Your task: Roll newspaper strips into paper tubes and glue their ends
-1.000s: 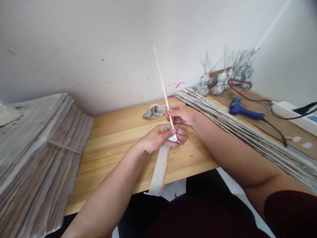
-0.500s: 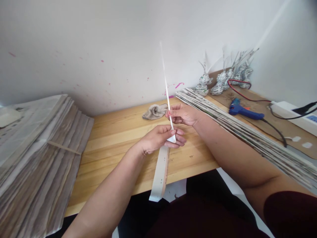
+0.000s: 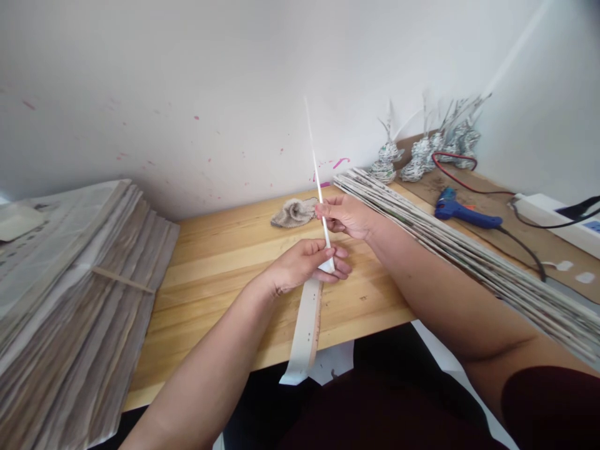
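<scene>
A thin white rolled paper stick (image 3: 315,159) leans up and away from me, between both hands. My left hand (image 3: 312,262) pinches its lower end between thumb and fingers, where a strip of pale paper (image 3: 302,331) runs from the roll down past the table's front edge. Higher up the stick, the fingertips of my right hand (image 3: 344,215) close around it. A crumpled grey-brown cloth (image 3: 294,213) lies on the table just behind my hands.
Stacked, banded newspaper strips (image 3: 107,300) stand at the left. To the right lie a bundle of rolled paper sticks (image 3: 422,231), a blue glue gun (image 3: 469,212) with its cable, and a white power strip (image 3: 553,215). Woven paper figures (image 3: 417,159) stand at the back right of the wooden table (image 3: 201,269).
The stick's upper tip sits lower, and less of its length rises above my right hand. Both hands keep hold in nearly the same places.
</scene>
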Action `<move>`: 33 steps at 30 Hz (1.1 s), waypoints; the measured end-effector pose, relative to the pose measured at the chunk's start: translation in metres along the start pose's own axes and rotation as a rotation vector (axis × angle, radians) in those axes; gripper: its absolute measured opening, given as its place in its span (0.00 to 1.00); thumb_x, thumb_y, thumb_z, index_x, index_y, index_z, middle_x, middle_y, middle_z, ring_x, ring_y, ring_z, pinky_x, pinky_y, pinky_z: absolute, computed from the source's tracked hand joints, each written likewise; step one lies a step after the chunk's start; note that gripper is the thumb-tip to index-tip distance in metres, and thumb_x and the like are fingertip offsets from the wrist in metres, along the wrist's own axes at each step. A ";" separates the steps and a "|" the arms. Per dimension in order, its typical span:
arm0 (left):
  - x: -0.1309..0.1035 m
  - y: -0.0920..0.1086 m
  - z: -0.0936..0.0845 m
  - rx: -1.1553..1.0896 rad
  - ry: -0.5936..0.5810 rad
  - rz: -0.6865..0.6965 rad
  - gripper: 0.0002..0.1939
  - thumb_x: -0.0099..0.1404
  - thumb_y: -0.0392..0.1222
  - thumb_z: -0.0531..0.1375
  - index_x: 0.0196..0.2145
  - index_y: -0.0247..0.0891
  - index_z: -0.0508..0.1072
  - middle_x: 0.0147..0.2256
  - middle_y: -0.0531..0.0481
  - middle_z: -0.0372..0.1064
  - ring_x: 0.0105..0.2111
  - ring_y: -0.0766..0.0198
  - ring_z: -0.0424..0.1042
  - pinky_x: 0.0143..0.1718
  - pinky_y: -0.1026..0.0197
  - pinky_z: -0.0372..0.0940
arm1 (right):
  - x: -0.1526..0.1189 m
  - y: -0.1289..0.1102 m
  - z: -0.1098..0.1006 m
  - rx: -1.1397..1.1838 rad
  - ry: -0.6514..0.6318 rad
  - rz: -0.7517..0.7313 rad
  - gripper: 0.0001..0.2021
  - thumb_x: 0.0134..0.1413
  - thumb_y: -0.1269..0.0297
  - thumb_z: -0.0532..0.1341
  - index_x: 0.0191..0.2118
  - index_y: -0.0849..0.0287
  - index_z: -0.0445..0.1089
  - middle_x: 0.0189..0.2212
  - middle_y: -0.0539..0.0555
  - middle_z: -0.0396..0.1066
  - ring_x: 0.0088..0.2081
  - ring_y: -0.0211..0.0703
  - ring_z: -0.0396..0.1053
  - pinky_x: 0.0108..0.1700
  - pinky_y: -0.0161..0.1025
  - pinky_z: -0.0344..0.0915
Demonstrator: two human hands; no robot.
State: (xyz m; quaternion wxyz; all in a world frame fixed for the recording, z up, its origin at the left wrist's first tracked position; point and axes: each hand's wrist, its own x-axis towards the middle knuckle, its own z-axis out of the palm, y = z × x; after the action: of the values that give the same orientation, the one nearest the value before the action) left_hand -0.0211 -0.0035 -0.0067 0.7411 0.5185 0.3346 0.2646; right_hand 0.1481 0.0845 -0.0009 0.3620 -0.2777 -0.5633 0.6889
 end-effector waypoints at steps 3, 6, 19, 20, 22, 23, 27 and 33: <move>-0.001 0.002 -0.001 -0.036 -0.021 0.006 0.19 0.66 0.50 0.62 0.46 0.31 0.74 0.39 0.36 0.77 0.41 0.55 0.78 0.47 0.50 0.69 | -0.002 -0.002 -0.002 0.036 -0.106 0.020 0.22 0.47 0.47 0.70 0.35 0.65 0.75 0.20 0.46 0.60 0.20 0.29 0.53 0.16 0.27 0.42; -0.002 0.003 -0.002 -0.057 -0.030 0.011 0.19 0.66 0.49 0.62 0.46 0.31 0.74 0.40 0.36 0.77 0.41 0.55 0.78 0.47 0.50 0.70 | -0.002 -0.001 -0.004 0.036 -0.130 0.031 0.18 0.46 0.53 0.72 0.34 0.65 0.75 0.19 0.46 0.60 0.21 0.29 0.53 0.17 0.27 0.41; -0.001 0.005 -0.007 -0.098 -0.011 0.029 0.18 0.65 0.48 0.63 0.46 0.32 0.74 0.39 0.36 0.78 0.39 0.55 0.79 0.44 0.53 0.71 | 0.021 0.030 -0.002 -1.361 0.393 -0.081 0.18 0.62 0.56 0.58 0.51 0.62 0.73 0.43 0.64 0.72 0.44 0.52 0.67 0.44 0.42 0.60; -0.001 0.005 -0.007 -0.097 -0.011 0.026 0.18 0.65 0.48 0.63 0.47 0.32 0.74 0.39 0.36 0.78 0.39 0.55 0.79 0.43 0.53 0.71 | 0.022 0.031 -0.001 -1.433 0.380 -0.059 0.16 0.64 0.58 0.56 0.47 0.62 0.76 0.42 0.64 0.72 0.44 0.52 0.68 0.44 0.42 0.59; -0.001 0.004 -0.008 -0.099 -0.011 0.016 0.17 0.65 0.47 0.63 0.47 0.32 0.74 0.39 0.36 0.78 0.39 0.55 0.79 0.42 0.54 0.72 | 0.022 0.031 0.002 -1.503 0.410 -0.041 0.17 0.65 0.60 0.53 0.41 0.62 0.77 0.40 0.64 0.74 0.42 0.52 0.69 0.43 0.42 0.59; 0.000 0.003 -0.008 -0.104 -0.014 0.007 0.17 0.65 0.47 0.62 0.47 0.32 0.74 0.39 0.37 0.78 0.39 0.55 0.79 0.42 0.54 0.72 | 0.021 0.030 0.003 -1.517 0.442 -0.037 0.17 0.65 0.59 0.53 0.41 0.62 0.77 0.40 0.64 0.74 0.41 0.52 0.69 0.42 0.42 0.59; 0.001 0.000 -0.003 -0.128 -0.055 -0.043 0.17 0.65 0.47 0.63 0.46 0.33 0.74 0.36 0.38 0.77 0.37 0.54 0.80 0.38 0.56 0.73 | 0.018 0.025 0.007 -1.517 0.448 -0.017 0.22 0.67 0.52 0.49 0.45 0.61 0.76 0.41 0.64 0.76 0.40 0.51 0.71 0.39 0.41 0.59; 0.001 -0.003 0.001 -0.055 -0.089 -0.071 0.17 0.64 0.50 0.63 0.45 0.33 0.73 0.36 0.38 0.77 0.36 0.55 0.80 0.36 0.58 0.72 | 0.015 0.019 0.013 -1.457 0.366 0.070 0.26 0.66 0.45 0.48 0.41 0.57 0.78 0.36 0.63 0.78 0.40 0.54 0.74 0.37 0.41 0.59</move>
State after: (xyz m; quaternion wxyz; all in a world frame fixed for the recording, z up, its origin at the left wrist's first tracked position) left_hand -0.0194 -0.0045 -0.0090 0.7783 0.4969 0.3118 0.2239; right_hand 0.1263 0.0872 -0.0161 0.1522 -0.5748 -0.7983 0.0959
